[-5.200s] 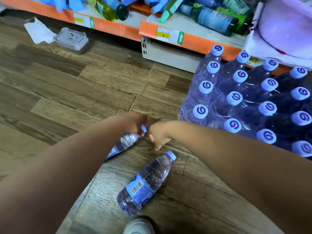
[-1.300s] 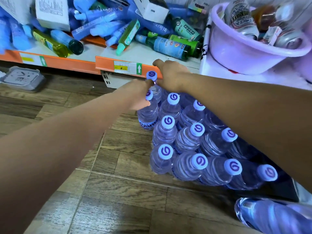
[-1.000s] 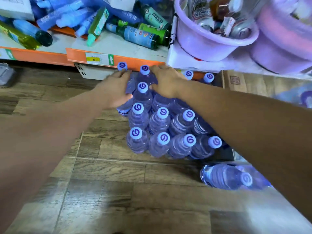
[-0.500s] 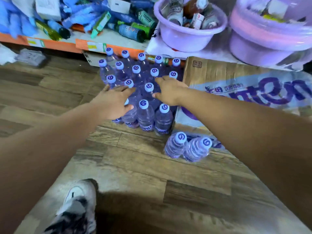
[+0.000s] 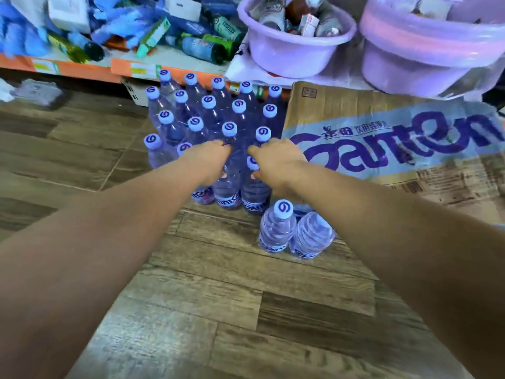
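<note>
While left hand (image 5: 209, 160) and right hand (image 5: 276, 160) curl round front bottles (image 5: 228, 190) right beneath them, a hard shove could topple the rows (image 5: 207, 102) just beyond or the pair (image 5: 276, 231) beside the right wrist.

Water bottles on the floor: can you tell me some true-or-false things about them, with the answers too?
1. The bottle group stands upright on the wooden floor. True.
2. The caps are red. False: they are pale blue with a purple swirl.
3. The left hand and right hand grip front-row bottles. True.
4. The cardboard box lies left of the group. False: it lies on the right.
5. Two loose bottles stand apart, in front of the group. True.
6. The purple basins sit on the floor. False: they sit higher up, behind the box.
</note>
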`<state>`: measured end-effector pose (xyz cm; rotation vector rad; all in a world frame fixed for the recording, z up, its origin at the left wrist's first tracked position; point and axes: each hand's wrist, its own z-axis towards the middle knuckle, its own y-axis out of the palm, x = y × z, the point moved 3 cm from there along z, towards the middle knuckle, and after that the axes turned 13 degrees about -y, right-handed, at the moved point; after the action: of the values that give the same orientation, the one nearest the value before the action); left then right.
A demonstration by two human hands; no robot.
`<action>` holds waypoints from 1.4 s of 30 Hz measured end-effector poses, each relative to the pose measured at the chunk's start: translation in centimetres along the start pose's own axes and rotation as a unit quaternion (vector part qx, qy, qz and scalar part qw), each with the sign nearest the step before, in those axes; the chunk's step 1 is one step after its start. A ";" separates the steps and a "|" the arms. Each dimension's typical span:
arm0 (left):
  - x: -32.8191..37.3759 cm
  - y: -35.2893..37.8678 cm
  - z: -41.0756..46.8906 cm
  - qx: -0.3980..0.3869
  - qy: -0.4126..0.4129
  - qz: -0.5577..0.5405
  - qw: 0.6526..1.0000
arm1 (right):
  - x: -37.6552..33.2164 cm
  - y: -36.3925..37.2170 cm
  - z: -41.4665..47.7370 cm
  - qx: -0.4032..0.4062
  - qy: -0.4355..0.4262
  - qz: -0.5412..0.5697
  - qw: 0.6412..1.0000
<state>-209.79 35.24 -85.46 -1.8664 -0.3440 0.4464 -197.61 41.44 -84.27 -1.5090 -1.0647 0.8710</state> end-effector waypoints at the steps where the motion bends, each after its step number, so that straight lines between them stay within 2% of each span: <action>1: 0.2 0.3 0.3 0.012 -0.001 -0.014 1.000 | -0.2 0.2 0.2 0.005 -0.005 -0.015 1.000; 5: 0.0 0.7 0.8 0.056 -0.018 -0.029 0.998 | -1.1 1.2 1.5 0.012 0.008 0.021 1.000; 9: 0.3 0.5 -0.2 0.079 0.000 0.058 0.995 | -1.3 -0.1 1.4 0.030 0.043 0.058 0.997; 13: -0.6 -0.7 -1.3 0.112 -0.002 0.069 0.991 | -2.1 -2.1 0.1 0.073 0.060 0.103 0.990; 21: -1.8 -9.5 -5.9 0.158 0.008 0.018 0.987 | -3.1 -10.7 -3.3 0.206 0.068 0.137 0.966; 25: -1.3 -15.0 -9.2 0.222 0.008 0.079 0.972 | -2.5 -15.4 -6.3 0.233 0.072 0.110 0.964; 28: -0.3 -18.2 -11.6 0.230 0.022 0.072 0.970 | -1.8 -18.4 -9.0 0.248 0.081 0.071 0.963; 35: 5.5 -21.6 -15.3 0.175 0.104 -0.006 0.979 | 0.0 -21.7 -16.5 0.189 0.131 0.061 0.971; 42: 13.2 -20.8 -16.3 0.152 0.184 -0.014 0.971 | 3.6 -18.8 -22.9 0.131 0.179 0.065 0.973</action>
<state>-190.89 34.31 -62.74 -1.6000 -0.0462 0.1165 -178.65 38.22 -61.46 -1.4521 -0.5702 0.7575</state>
